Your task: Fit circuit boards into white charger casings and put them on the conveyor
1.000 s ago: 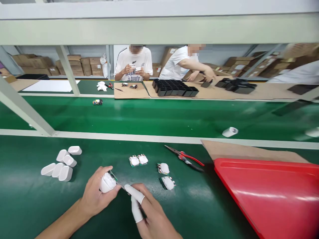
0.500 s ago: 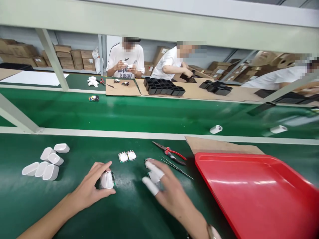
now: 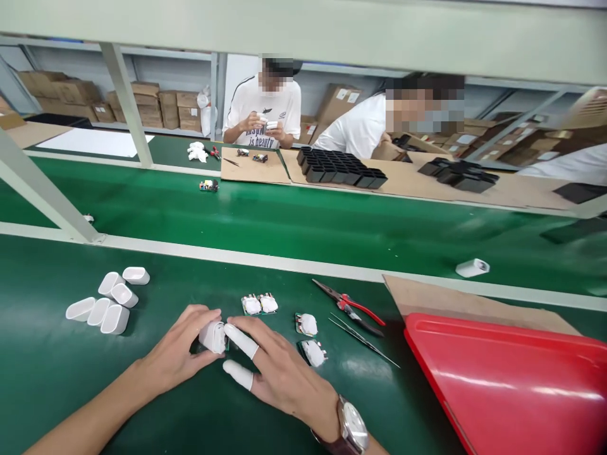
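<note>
My left hand [image 3: 183,351] grips a white charger shell [image 3: 213,335] with a green circuit board in it, resting on the green mat. My right hand [image 3: 275,373], with white finger cots on thumb and index finger, lies beside it, the index fingertip touching the shell, fingers stretched out. Tweezers [image 3: 363,340] lie on the mat to the right, out of the hand. Three loose board assemblies [image 3: 260,304] [image 3: 307,324] [image 3: 313,352] lie just beyond my hands. Several empty white shells [image 3: 107,300] sit at the left.
Red-handled cutters [image 3: 351,306] lie by the tweezers. A red tray [image 3: 512,385] on cardboard fills the right. A green conveyor belt [image 3: 303,221] carries a white charger [image 3: 472,268]. Across it, people work at black trays [image 3: 339,169] and cardboard boxes.
The right hand let go of the tweezers, reached toward the boards on the right, then came back to the shell. The left hand lowered the shell to the mat.
</note>
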Available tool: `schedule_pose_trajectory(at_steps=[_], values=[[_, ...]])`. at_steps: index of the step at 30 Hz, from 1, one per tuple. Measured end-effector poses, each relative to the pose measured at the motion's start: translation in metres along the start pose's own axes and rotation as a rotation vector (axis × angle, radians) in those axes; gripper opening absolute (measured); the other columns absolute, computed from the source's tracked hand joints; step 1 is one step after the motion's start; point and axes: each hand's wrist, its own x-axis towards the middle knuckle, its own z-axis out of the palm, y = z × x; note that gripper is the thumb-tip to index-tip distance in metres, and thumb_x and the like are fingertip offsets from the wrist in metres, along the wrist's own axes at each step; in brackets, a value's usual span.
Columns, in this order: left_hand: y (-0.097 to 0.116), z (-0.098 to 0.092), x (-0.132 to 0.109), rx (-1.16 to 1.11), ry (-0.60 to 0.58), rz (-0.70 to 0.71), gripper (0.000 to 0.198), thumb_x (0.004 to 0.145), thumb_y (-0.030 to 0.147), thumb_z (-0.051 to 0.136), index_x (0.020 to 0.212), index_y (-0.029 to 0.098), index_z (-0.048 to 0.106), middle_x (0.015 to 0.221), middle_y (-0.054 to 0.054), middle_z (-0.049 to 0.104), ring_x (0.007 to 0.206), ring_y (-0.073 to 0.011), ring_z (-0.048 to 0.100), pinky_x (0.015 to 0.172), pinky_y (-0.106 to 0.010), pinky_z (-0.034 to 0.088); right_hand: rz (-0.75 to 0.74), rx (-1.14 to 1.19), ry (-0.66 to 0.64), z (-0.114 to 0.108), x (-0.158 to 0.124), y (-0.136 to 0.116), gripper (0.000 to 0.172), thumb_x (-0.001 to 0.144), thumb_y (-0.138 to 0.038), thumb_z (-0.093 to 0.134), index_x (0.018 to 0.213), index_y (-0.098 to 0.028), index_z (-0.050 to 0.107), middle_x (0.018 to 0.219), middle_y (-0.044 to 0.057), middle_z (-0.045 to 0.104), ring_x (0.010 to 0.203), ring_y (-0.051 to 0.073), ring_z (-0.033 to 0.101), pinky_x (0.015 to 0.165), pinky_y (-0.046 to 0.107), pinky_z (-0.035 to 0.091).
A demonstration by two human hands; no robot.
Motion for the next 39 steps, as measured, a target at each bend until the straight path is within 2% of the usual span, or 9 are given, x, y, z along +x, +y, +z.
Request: schedule_pose_trajectory(at_steps=[2, 5, 7, 12, 20, 25, 33, 39], values=[[0.003, -0.002, 0.001, -0.003, 0.001, 0.02, 0.06, 0.098, 0.024, 0.07, 0.152, 0.031, 0.044, 0.135, -0.01, 0.059, 0.127, -0.0242, 0.061, 0.101, -0.035, 0.059, 0.008, -0.013, -0.012, 0.001, 0.001, -0.002, 0.038, 0.107, -0.025, 0.057, 0.14, -0.008, 0.052, 0.134, 0.021, 0.064, 0.121, 0.032, 0.065, 0.09, 0.045, 0.066], [0.006, -0.004, 0.002, 0.009, -0.011, 0.056, 0.055, 0.1, 0.019, 0.065, 0.15, 0.029, 0.045, 0.132, -0.01, 0.06, 0.126, -0.0234, 0.062, 0.102, -0.035, 0.059, -0.002, -0.005, 0.003, 0.003, 0.0, -0.002, 0.032, 0.107, -0.017, 0.054, 0.138, -0.009, 0.053, 0.128, 0.019, 0.068, 0.113, 0.03, 0.068, 0.083, 0.043, 0.067], [0.006, -0.006, 0.002, 0.021, 0.001, 0.042, 0.054, 0.1, 0.018, 0.064, 0.15, 0.029, 0.045, 0.132, -0.01, 0.06, 0.124, -0.0235, 0.063, 0.099, -0.035, 0.06, -0.017, -0.012, 0.042, 0.003, -0.004, -0.001, 0.037, 0.106, -0.015, 0.055, 0.142, -0.01, 0.051, 0.128, 0.02, 0.068, 0.114, 0.031, 0.068, 0.082, 0.043, 0.067], [0.003, -0.011, 0.005, 0.006, 0.058, -0.026, 0.055, 0.099, 0.023, 0.068, 0.148, 0.03, 0.045, 0.134, -0.01, 0.062, 0.128, -0.0255, 0.063, 0.098, -0.037, 0.062, -0.011, 0.034, 0.165, 0.0, -0.012, 0.001, 0.057, 0.101, -0.008, 0.062, 0.155, -0.015, 0.043, 0.136, 0.02, 0.065, 0.124, 0.031, 0.066, 0.093, 0.046, 0.065], [0.003, -0.008, 0.003, -0.038, 0.036, -0.007, 0.058, 0.098, 0.023, 0.07, 0.15, 0.032, 0.045, 0.136, -0.01, 0.062, 0.131, -0.0257, 0.063, 0.101, -0.037, 0.061, -0.017, 0.025, 0.128, 0.006, -0.012, 0.001, 0.058, 0.102, -0.009, 0.062, 0.156, -0.015, 0.041, 0.137, 0.02, 0.065, 0.126, 0.031, 0.065, 0.092, 0.045, 0.065], [0.006, -0.009, 0.003, -0.034, 0.017, 0.007, 0.058, 0.099, 0.023, 0.069, 0.15, 0.031, 0.043, 0.137, -0.01, 0.06, 0.129, -0.0249, 0.064, 0.102, -0.036, 0.061, 0.004, 0.0, 0.107, 0.007, -0.006, -0.002, 0.052, 0.104, -0.012, 0.058, 0.153, -0.015, 0.042, 0.131, 0.019, 0.067, 0.119, 0.03, 0.068, 0.084, 0.042, 0.066], [0.007, -0.008, 0.005, -0.052, -0.005, -0.003, 0.056, 0.1, 0.024, 0.067, 0.15, 0.031, 0.044, 0.136, -0.01, 0.06, 0.126, -0.0248, 0.065, 0.1, -0.037, 0.062, 0.036, -0.019, 0.045, 0.008, -0.008, -0.005, 0.048, 0.102, -0.009, 0.056, 0.149, -0.015, 0.048, 0.135, 0.019, 0.065, 0.122, 0.033, 0.066, 0.088, 0.046, 0.065], [0.009, -0.009, 0.005, -0.055, -0.017, -0.034, 0.056, 0.1, 0.025, 0.068, 0.15, 0.031, 0.045, 0.138, -0.01, 0.06, 0.126, -0.0249, 0.065, 0.098, -0.036, 0.063, 0.041, -0.017, 0.056, 0.007, -0.009, -0.005, 0.05, 0.101, -0.008, 0.058, 0.149, -0.015, 0.048, 0.135, 0.019, 0.065, 0.123, 0.032, 0.065, 0.089, 0.045, 0.065]])
